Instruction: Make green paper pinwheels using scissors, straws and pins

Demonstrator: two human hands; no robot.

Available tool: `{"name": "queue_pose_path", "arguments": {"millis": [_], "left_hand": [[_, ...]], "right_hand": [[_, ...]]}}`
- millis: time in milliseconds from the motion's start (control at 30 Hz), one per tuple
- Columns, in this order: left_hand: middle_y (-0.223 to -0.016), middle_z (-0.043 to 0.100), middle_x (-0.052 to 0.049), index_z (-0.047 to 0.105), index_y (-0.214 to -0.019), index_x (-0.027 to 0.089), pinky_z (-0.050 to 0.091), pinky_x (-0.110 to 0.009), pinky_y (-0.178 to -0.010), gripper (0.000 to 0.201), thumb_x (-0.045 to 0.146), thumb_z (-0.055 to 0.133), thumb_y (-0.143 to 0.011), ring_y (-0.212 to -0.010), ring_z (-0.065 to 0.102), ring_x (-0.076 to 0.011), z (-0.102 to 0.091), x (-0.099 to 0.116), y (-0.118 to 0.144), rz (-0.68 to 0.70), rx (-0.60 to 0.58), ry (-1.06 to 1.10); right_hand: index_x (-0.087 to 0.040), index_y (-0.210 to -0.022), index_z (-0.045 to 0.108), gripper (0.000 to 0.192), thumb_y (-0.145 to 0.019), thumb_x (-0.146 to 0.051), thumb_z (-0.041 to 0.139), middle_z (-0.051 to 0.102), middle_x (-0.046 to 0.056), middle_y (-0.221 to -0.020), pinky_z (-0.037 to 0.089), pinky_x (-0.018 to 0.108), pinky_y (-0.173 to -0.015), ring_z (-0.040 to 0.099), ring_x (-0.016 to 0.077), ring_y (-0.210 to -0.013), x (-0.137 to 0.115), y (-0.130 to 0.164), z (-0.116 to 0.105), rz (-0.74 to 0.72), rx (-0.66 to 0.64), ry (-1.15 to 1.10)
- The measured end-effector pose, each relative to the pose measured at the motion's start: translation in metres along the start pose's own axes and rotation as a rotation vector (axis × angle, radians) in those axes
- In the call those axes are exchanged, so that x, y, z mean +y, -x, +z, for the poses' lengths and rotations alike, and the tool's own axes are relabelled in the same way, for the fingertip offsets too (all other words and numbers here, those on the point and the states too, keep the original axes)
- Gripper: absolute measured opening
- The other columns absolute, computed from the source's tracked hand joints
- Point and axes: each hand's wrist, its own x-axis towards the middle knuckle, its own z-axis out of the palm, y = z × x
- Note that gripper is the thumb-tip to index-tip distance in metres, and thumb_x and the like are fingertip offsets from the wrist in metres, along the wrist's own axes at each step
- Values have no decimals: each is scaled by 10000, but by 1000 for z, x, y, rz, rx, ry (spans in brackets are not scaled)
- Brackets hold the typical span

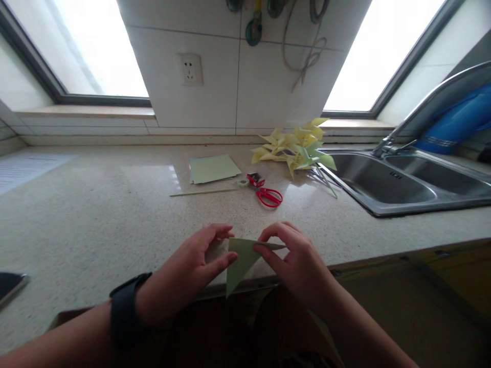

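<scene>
A folded green paper (240, 258) is pinched between thumb and fingers of the right hand (293, 250), over the front edge of the worktop (115, 230). The left hand (187, 268) is held open, its thumb laid at the paper's left edge. Beyond, red-handled scissors (270, 198), a thin stick (203, 192) and stacked sheets (215, 169) are laid out; paper pinwheels (287, 145) are heaped beside the sink (383, 176).

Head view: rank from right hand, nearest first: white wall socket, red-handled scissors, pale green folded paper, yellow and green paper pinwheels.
1. Pale green folded paper: pinched in right hand.
2. Red-handled scissors: on counter, ahead.
3. Yellow and green paper pinwheels: beside sink.
4. White wall socket: on wall, left.
</scene>
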Motion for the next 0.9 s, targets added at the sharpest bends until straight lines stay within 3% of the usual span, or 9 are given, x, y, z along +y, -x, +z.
{"name": "queue_pose_path", "arguments": {"millis": [100, 200, 300, 467, 667, 900], "left_hand": [[-1103, 738, -83, 670, -1205, 221, 551, -401, -885, 298, 398, 600, -976, -1007, 687, -248, -6, 1, -4, 38, -4, 129], [-954, 759, -64, 757, -1030, 210, 547, -353, -807, 200, 326, 600, -984, -890, 691, -217, -11, 5, -4, 165, 48, 108], [-997, 760, -50, 752, -1099, 244, 544, -335, -822, 185, 220, 613, -978, -920, 684, -195, -14, 8, -1, 320, 139, 65], [-1110, 744, -33, 707, -1198, 303, 537, -350, -890, 339, 99, 650, -933, -1021, 652, -188, -15, 10, 2, 493, 246, -54], [-1259, 707, -77, 623, -1341, 287, 525, -401, -970, 442, 115, 642, -934, -1139, 630, -223, -16, 4, 0, 542, 166, -74], [-1185, 740, -84, 651, -1312, 277, 552, -360, -907, 358, 141, 537, -1001, -1053, 688, -206, -17, 1, -2, 456, 96, 21]], "right_hand": [[-222, -862, 631, 56, -895, -213, 675, 644, 11, -861, 491, 346, -768, 606, 197, -867, -8, -3, -4, -107, 56, -64], [-221, -875, 640, 49, -903, -195, 670, 658, 8, -850, 496, 339, -761, 612, 186, -850, -14, -9, -8, -198, 86, -90], [-222, -916, 648, 55, -907, -173, 671, 672, 9, -863, 510, 336, -772, 619, 175, -853, -17, -15, -11, -297, 114, -118], [-220, -922, 655, 110, -890, -121, 688, 679, 11, -869, 524, 337, -777, 623, 166, -851, -20, -22, -16, -412, 125, -144], [-224, -954, 665, 141, -888, -101, 686, 701, 18, -892, 535, 329, -768, 622, 163, -858, -23, -26, -11, -529, 50, -188], [-227, -990, 666, 114, -895, -265, 716, 707, 26, -905, 537, 343, -787, 644, 175, -860, -18, -34, -14, -517, 8, -177]]}}
